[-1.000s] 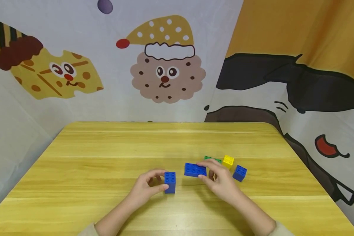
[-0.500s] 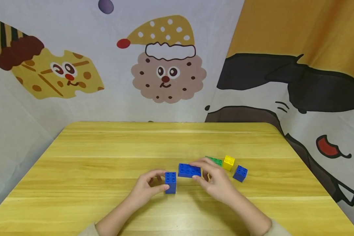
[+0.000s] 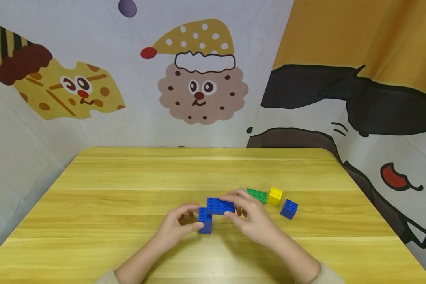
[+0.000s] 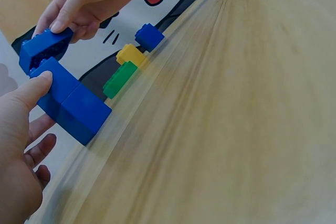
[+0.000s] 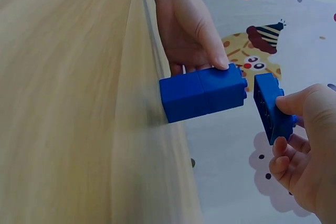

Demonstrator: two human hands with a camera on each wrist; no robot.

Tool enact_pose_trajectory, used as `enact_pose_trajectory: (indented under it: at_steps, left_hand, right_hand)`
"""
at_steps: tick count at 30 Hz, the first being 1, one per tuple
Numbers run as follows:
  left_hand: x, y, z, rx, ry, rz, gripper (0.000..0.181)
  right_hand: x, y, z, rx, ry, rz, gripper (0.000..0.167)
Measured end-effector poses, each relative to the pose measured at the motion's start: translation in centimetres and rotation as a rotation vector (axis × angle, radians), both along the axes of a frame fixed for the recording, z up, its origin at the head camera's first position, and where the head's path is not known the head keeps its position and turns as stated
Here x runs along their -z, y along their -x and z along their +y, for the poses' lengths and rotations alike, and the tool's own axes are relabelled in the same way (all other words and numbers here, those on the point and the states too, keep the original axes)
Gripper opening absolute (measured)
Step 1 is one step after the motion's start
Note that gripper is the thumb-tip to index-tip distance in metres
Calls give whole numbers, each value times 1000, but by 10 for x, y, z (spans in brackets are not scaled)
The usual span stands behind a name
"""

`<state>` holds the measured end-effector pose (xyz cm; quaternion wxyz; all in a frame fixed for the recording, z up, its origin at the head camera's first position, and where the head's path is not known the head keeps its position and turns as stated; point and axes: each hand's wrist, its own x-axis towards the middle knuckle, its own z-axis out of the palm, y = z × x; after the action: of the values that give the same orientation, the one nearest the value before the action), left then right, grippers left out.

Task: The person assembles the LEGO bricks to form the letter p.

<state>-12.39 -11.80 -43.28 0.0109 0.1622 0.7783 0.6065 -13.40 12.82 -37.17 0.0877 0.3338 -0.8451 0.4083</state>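
My left hand [image 3: 177,223] pinches a stack of two blue toy bricks [image 3: 205,225] between thumb and fingers; the stack stands upright on the table. In my right hand [image 3: 252,215] is a longer blue brick [image 3: 220,206], gripped at its right end between thumb and fingers. That long brick hangs just over the stack, its left end above the stack's studs. From the right wrist view, a small gap shows between the long brick [image 5: 270,109] and the studs of the stack [image 5: 202,93]. Its hollow underside faces the stack.
Beyond my right hand lie a green brick [image 3: 257,195], a yellow brick [image 3: 275,196] and a small blue brick [image 3: 289,209] on the wooden table [image 3: 127,181]. A printed cloth [image 3: 135,134] hangs behind the table's far edge.
My right hand has moved left with the long blue brick, from beside the stack to over its top. More of the green brick shows. The left hand and the stack stay in place.
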Motion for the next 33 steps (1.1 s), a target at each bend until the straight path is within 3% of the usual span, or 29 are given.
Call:
enact_pose_trajectory:
  at_steps: [33]
  left_hand:
    - [3, 1, 0, 6, -7, 27, 36]
  right_hand:
    - [2, -4, -17, -68, -28, -38, 37]
